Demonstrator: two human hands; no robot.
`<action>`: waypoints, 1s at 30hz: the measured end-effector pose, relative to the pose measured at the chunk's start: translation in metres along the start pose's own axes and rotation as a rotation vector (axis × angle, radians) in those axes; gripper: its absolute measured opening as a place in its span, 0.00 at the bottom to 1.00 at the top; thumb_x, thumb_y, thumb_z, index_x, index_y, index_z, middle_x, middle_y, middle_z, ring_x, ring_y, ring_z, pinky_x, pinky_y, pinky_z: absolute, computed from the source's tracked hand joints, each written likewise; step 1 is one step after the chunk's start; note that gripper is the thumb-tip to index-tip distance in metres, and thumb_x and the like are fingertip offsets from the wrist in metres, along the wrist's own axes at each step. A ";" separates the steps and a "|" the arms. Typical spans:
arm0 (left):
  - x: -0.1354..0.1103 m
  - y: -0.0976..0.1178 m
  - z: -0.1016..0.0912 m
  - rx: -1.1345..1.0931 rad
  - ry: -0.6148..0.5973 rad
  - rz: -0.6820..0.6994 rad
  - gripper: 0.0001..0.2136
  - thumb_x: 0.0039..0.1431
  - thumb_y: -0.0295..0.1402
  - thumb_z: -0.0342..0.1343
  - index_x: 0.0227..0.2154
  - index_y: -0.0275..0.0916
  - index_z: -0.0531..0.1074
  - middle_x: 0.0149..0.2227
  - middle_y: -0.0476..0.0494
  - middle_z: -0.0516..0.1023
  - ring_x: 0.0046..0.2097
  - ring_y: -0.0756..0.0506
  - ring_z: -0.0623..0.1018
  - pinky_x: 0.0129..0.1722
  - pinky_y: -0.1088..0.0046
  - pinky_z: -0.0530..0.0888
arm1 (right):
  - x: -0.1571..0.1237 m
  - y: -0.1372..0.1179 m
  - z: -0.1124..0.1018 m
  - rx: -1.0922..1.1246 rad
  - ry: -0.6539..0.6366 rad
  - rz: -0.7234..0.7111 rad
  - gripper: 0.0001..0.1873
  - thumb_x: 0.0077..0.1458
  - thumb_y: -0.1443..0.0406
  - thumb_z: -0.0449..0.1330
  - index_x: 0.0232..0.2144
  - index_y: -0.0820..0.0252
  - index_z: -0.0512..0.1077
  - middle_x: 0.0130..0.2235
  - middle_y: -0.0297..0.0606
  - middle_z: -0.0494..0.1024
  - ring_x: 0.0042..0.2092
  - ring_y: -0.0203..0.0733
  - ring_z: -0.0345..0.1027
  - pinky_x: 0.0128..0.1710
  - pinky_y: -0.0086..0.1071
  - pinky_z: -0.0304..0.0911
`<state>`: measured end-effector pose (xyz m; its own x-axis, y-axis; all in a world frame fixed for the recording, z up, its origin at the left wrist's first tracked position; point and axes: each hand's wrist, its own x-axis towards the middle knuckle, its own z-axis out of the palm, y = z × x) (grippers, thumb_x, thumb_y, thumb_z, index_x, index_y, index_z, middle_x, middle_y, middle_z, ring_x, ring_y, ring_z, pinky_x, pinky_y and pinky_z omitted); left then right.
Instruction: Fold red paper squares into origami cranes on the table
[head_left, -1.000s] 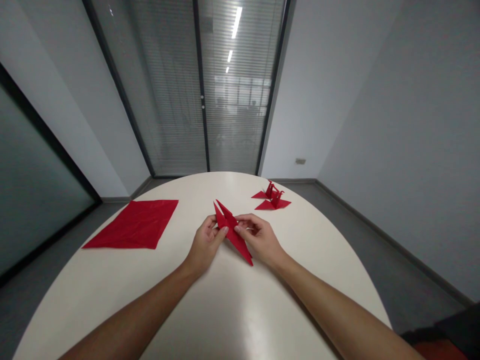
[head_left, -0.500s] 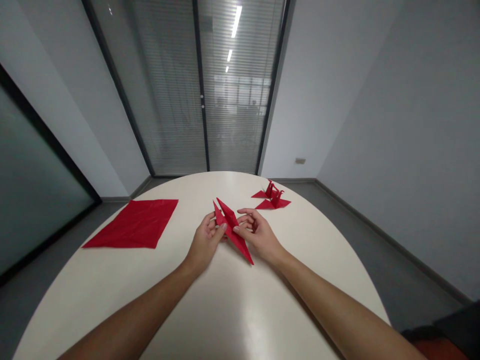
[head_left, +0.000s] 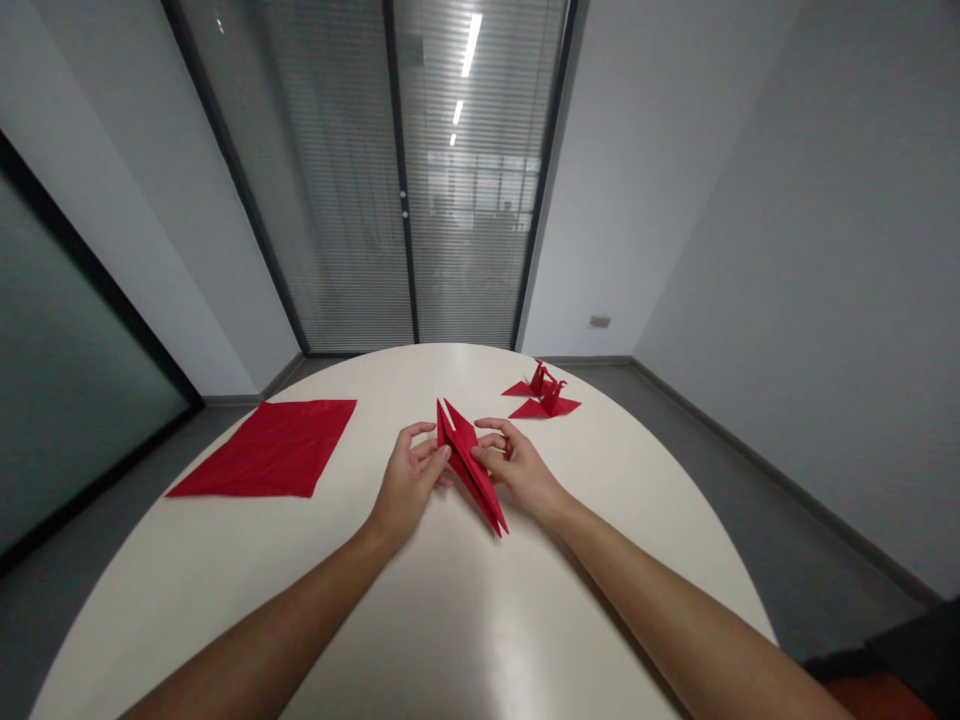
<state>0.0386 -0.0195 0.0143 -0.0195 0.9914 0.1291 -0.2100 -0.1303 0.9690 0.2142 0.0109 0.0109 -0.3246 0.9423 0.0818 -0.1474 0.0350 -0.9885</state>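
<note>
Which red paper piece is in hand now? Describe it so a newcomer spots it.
On the round white table, look mid-table, between the flat red sheet at left and the small red folded figures farther right. The long pointed red fold sits there, held by the left hand and right hand; the others lie untouched.

Red folded paper (head_left: 470, 465), red flat sheet (head_left: 271, 447), cream-white table (head_left: 420, 620)

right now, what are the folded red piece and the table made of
Folded red piece: thin matte paper, going by its sharp creases and pointed flaps. Table: smooth cream top with a soft sheen, shown by the light glare on it; laminate or painted wood, cannot tell which.
</note>
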 end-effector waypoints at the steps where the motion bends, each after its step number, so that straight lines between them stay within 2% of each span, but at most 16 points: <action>1: 0.000 -0.001 0.000 -0.011 -0.009 0.001 0.28 0.51 0.42 0.66 0.50 0.40 0.60 0.42 0.41 0.80 0.32 0.48 0.80 0.28 0.75 0.75 | 0.000 0.000 -0.001 0.016 0.007 0.021 0.30 0.48 0.55 0.71 0.50 0.55 0.66 0.34 0.31 0.76 0.30 0.35 0.71 0.28 0.27 0.63; 8: 0.004 -0.008 0.000 0.013 0.025 -0.032 0.30 0.45 0.36 0.68 0.49 0.38 0.60 0.37 0.44 0.80 0.23 0.52 0.76 0.23 0.75 0.72 | -0.003 -0.001 0.000 0.056 -0.062 0.031 0.28 0.48 0.54 0.71 0.46 0.53 0.64 0.38 0.32 0.78 0.33 0.36 0.72 0.33 0.30 0.65; 14: 0.004 -0.006 0.003 0.059 0.086 -0.055 0.31 0.44 0.34 0.68 0.49 0.38 0.59 0.37 0.42 0.81 0.22 0.51 0.76 0.22 0.76 0.71 | -0.005 0.000 0.002 -0.023 -0.084 -0.012 0.25 0.47 0.57 0.72 0.41 0.55 0.64 0.40 0.30 0.72 0.24 0.25 0.57 0.23 0.25 0.52; 19: 0.000 0.002 0.002 0.009 0.041 -0.095 0.31 0.50 0.42 0.66 0.52 0.38 0.59 0.34 0.44 0.81 0.27 0.48 0.79 0.28 0.72 0.76 | -0.003 0.000 0.003 -0.040 -0.051 -0.029 0.28 0.46 0.57 0.72 0.44 0.55 0.63 0.37 0.30 0.73 0.26 0.29 0.61 0.25 0.26 0.55; 21: -0.001 0.002 0.001 0.001 0.029 -0.090 0.32 0.49 0.43 0.67 0.53 0.38 0.60 0.36 0.43 0.81 0.29 0.48 0.80 0.29 0.73 0.76 | -0.004 0.000 0.004 -0.056 -0.026 -0.035 0.30 0.45 0.56 0.73 0.46 0.55 0.63 0.34 0.28 0.72 0.26 0.30 0.63 0.27 0.27 0.57; 24: 0.001 -0.001 0.000 0.032 0.050 -0.080 0.33 0.45 0.40 0.69 0.52 0.38 0.60 0.34 0.44 0.80 0.27 0.49 0.78 0.26 0.75 0.74 | -0.005 0.000 0.006 -0.056 -0.032 -0.033 0.32 0.47 0.54 0.72 0.49 0.55 0.62 0.31 0.27 0.72 0.27 0.32 0.65 0.29 0.28 0.58; 27: 0.004 -0.004 0.000 0.081 0.048 -0.085 0.31 0.45 0.39 0.69 0.49 0.38 0.61 0.30 0.47 0.79 0.26 0.48 0.78 0.23 0.76 0.71 | -0.005 -0.001 0.005 -0.076 -0.063 -0.030 0.29 0.51 0.51 0.69 0.49 0.57 0.65 0.28 0.27 0.74 0.28 0.35 0.67 0.30 0.29 0.59; 30: 0.004 -0.006 0.000 0.132 0.027 -0.090 0.29 0.47 0.39 0.67 0.49 0.39 0.61 0.29 0.48 0.79 0.27 0.46 0.78 0.23 0.75 0.71 | -0.003 -0.001 0.002 -0.136 -0.078 -0.013 0.23 0.53 0.50 0.66 0.43 0.59 0.69 0.25 0.28 0.73 0.26 0.34 0.64 0.27 0.29 0.56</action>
<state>0.0397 -0.0146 0.0093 -0.0336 0.9988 0.0369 -0.0818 -0.0395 0.9959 0.2132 0.0069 0.0118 -0.3960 0.9129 0.0990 -0.0262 0.0965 -0.9950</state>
